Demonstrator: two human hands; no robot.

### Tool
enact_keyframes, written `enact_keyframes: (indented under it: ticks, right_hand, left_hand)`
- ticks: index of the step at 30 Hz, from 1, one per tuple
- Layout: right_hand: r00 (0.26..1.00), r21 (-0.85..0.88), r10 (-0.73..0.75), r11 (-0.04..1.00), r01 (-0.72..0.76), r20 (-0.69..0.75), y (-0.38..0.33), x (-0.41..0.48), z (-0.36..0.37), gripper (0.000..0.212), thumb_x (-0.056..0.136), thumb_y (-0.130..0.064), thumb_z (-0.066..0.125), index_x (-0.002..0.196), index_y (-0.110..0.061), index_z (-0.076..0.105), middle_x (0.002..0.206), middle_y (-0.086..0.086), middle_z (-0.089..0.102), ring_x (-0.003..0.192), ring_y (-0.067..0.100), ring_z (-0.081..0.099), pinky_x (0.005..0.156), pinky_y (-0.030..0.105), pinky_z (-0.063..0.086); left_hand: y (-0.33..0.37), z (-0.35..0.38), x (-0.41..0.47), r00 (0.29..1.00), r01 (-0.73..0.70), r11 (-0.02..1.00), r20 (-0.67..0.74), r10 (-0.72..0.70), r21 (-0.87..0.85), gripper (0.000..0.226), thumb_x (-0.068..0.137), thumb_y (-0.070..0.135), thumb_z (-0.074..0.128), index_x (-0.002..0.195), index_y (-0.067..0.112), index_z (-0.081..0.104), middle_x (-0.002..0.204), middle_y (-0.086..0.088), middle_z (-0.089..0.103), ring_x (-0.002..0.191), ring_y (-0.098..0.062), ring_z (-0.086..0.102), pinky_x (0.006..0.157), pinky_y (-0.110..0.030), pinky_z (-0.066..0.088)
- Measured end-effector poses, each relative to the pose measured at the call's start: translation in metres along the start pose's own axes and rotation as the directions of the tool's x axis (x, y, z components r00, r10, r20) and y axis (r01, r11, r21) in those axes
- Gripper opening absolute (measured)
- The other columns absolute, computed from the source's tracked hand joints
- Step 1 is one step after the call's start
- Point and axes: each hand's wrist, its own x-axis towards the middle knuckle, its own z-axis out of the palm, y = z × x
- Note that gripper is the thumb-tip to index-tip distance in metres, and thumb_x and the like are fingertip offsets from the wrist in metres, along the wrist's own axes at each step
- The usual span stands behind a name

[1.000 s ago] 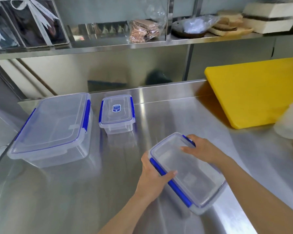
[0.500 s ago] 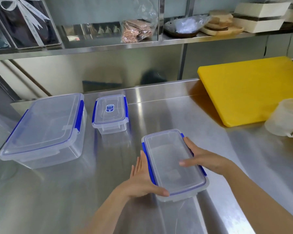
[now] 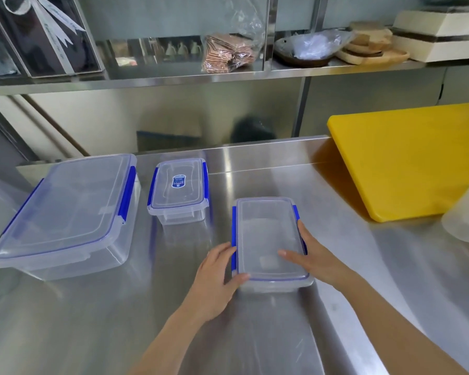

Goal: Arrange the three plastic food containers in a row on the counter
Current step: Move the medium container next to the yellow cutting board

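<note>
Head view, items I log:
- Steel surface.
- Large container, far left, lidded.
- Small container, just beside it, labelled lid.
- Medium container, resting right of the small one and nearer me.
- Left hand and right hand grasp the medium container's long sides.
- Yellow cutting board, far right.

Three clear lidded containers with blue side clips sit upright on the steel counter; the large container stands far left; the small container, blue-labelled, just right of it; the medium container lies nearer, rightmost, long axis running near-to-far.
</note>
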Motion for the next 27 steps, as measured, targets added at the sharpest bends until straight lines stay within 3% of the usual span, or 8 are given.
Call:
enact_keyframes:
  ticks: [2, 5, 8, 13, 16, 20, 24, 27]
  right_hand:
    - [0.999, -0.035, -0.009, 0.999, 0.007, -0.048, -0.002, 0.013, 0.005, 0.076, 0.081, -0.038, 0.067, 0.141, -0.039, 0.021, 0.118, -0.02, 0.056, 0.104, 0.0, 0.058, 0.09, 0.025, 0.05]
    - [0.997, -0.06, -0.019, 0.998, 0.015, -0.068, -0.009, 0.036, 0.007, 0.068, 0.083, -0.034, 0.065, 0.138, -0.036, 0.024, 0.111, -0.023, 0.057, 0.097, -0.005, 0.058, 0.081, 0.015, 0.052]
    - [0.996, -0.094, -0.02, 0.996, 0.012, -0.088, -0.019, 0.06, 0.004, 0.061, 0.084, -0.032, 0.065, 0.129, -0.042, 0.024, 0.099, -0.031, 0.052, 0.084, -0.01, 0.056, 0.06, 0.003, 0.046]
    - [0.996, -0.144, -0.004, 0.99, -0.009, -0.086, -0.035, 0.104, -0.003, 0.074, 0.085, -0.037, 0.063, 0.143, -0.034, 0.018, 0.101, -0.025, 0.052, 0.081, -0.009, 0.053, 0.064, 0.009, 0.043]
    - [0.994, -0.143, 0.018, 0.989, -0.033, -0.104, -0.042, 0.131, -0.007, 0.082, 0.084, -0.037, 0.063, 0.147, -0.03, 0.011, 0.115, -0.013, 0.053, 0.09, 0.006, 0.054, 0.081, 0.02, 0.04]
    - [0.993, -0.129, 0.042, 0.99, -0.057, -0.114, -0.044, 0.165, -0.013, 0.089, 0.082, -0.04, 0.064, 0.149, -0.028, 0.007, 0.119, -0.013, 0.047, 0.1, 0.011, 0.05, 0.086, 0.026, 0.041]
    - [0.987, -0.088, 0.032, 0.995, -0.046, -0.156, -0.048, 0.182, -0.013, 0.073, 0.08, -0.034, 0.068, 0.141, -0.024, 0.029, 0.101, -0.018, 0.054, 0.084, 0.006, 0.056, 0.072, 0.018, 0.047]
    - [0.953, -0.151, -0.002, 0.987, -0.046, -0.304, -0.049, 0.182, -0.011, 0.061, 0.079, -0.037, 0.069, 0.132, -0.023, 0.041, 0.101, -0.012, 0.052, 0.088, 0.011, 0.057, 0.077, 0.027, 0.049]
  left_hand:
    - [-0.002, 0.003, 0.005, 0.991, -0.015, 0.984, -0.127, 0.038, 0.175, 0.057, 0.09, 0.05, 0.038, 0.132, 0.014, 0.05, 0.136, 0.003, 0.051, 0.127, -0.014, 0.048, 0.11, -0.019, 0.021]
    - [-0.003, 0.001, 0.018, 0.995, 0.019, 0.932, -0.102, 0.02, 0.361, 0.071, 0.097, 0.049, 0.01, 0.11, 0.01, 0.068, 0.114, -0.001, 0.071, 0.103, -0.014, 0.068, 0.106, -0.03, 0.021]
    - [-0.009, 0.001, 0.033, 0.997, 0.064, 0.891, -0.072, -0.035, 0.45, 0.081, 0.089, 0.064, 0.011, 0.122, 0.008, 0.06, 0.124, -0.003, 0.066, 0.115, -0.015, 0.061, 0.108, -0.032, 0.021]
    - [-0.019, -0.005, 0.077, 0.991, 0.124, 0.856, -0.113, -0.078, 0.502, 0.091, 0.086, 0.064, -0.004, 0.132, 0.008, 0.05, 0.135, -0.004, 0.057, 0.127, -0.016, 0.052, 0.111, -0.035, 0.025]
    - [-0.022, -0.013, 0.105, 0.99, 0.144, 0.821, -0.077, -0.122, 0.553, 0.084, 0.092, 0.056, -0.001, 0.119, 0.008, 0.063, 0.119, -0.003, 0.069, 0.113, -0.016, 0.063, 0.11, -0.031, 0.03]
    - [-0.027, -0.021, 0.137, 0.987, 0.153, 0.779, -0.131, -0.092, 0.608, 0.084, 0.091, 0.056, -0.001, 0.117, 0.01, 0.064, 0.115, -0.001, 0.071, 0.109, -0.014, 0.065, 0.102, -0.035, 0.037]
    - [-0.028, -0.024, 0.154, 0.986, 0.141, 0.77, -0.162, -0.049, 0.622, 0.072, 0.09, 0.057, 0.022, 0.143, 0.01, 0.03, 0.15, -0.005, 0.038, 0.14, -0.017, 0.032, 0.113, -0.03, 0.001]
    - [-0.024, -0.025, 0.157, 0.974, 0.175, 0.736, -0.226, -0.031, 0.654, 0.07, 0.085, 0.058, 0.039, 0.135, 0.011, 0.045, 0.139, -0.005, 0.054, 0.13, -0.019, 0.048, 0.116, -0.038, 0.014]
